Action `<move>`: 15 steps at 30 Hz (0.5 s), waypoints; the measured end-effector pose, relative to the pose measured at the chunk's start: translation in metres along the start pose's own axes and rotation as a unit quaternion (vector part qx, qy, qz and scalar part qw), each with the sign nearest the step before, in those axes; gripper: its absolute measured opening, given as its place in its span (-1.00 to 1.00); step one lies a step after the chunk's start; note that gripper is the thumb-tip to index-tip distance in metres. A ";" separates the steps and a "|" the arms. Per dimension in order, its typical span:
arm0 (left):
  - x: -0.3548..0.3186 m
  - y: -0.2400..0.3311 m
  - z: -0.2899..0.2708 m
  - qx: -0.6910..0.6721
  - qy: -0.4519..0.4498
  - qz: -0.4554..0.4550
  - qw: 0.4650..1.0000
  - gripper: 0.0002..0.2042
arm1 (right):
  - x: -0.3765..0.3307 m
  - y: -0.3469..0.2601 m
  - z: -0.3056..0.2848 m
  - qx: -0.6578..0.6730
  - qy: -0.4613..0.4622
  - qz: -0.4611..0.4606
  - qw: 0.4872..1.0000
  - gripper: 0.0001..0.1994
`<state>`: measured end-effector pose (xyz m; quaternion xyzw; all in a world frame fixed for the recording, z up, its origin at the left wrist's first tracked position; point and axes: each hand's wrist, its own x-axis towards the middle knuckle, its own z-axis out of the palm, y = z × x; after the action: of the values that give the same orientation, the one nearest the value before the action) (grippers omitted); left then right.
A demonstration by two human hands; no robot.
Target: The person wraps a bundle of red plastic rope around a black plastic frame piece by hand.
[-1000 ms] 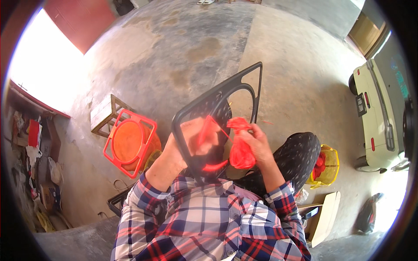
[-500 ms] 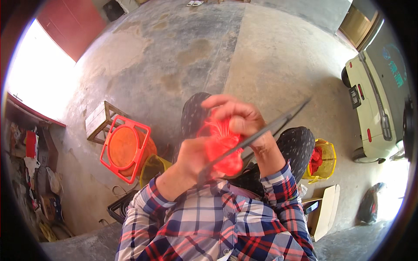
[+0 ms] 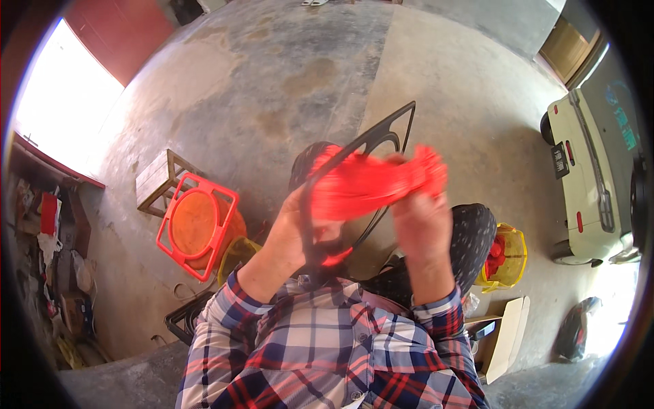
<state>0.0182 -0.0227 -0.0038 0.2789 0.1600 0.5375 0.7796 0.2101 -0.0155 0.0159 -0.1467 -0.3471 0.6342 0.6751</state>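
Head view, red cloth (image 3: pixel 371 183) clamped in both hands' fingers (image 3: pixel 417 204), against black frame (image 3: pixel 381 140)

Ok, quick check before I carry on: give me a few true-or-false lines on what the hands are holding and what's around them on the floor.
1. Both hands grip the red plastic piece. True: left hand and right hand each hold an end.
2. The black frame lies flat on the floor. False: it is held up at the hands.
3. An orange crate sits to the person's left. True.
4. The yellow basket is on the person's left. False: it is on the right.
5. The wooden stool is stacked on the pale vehicle. False: it stands beside the crate.
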 end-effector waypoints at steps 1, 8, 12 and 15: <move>0.000 0.005 0.001 -0.001 -0.001 -0.002 1.000 -0.52 | 0.005 -0.015 -0.011 0.065 0.035 -0.011 0.997 -0.54; -0.002 0.023 -0.012 0.073 0.050 -0.012 0.996 -0.73 | -0.010 -0.011 -0.067 -0.034 0.060 0.010 0.998 -0.64; -0.007 0.031 -0.019 0.066 0.044 -0.059 0.995 -0.72 | -0.023 0.035 -0.082 -0.360 0.019 0.097 0.928 -0.61; -0.007 0.035 -0.013 0.094 0.007 -0.133 0.987 -0.68 | -0.011 0.055 -0.067 -0.566 -0.005 0.097 0.819 -0.55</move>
<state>-0.0174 -0.0167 0.0070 0.3233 0.2513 0.4135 0.8132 0.2127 -0.0014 -0.0703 -0.5322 -0.6325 0.3891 0.4065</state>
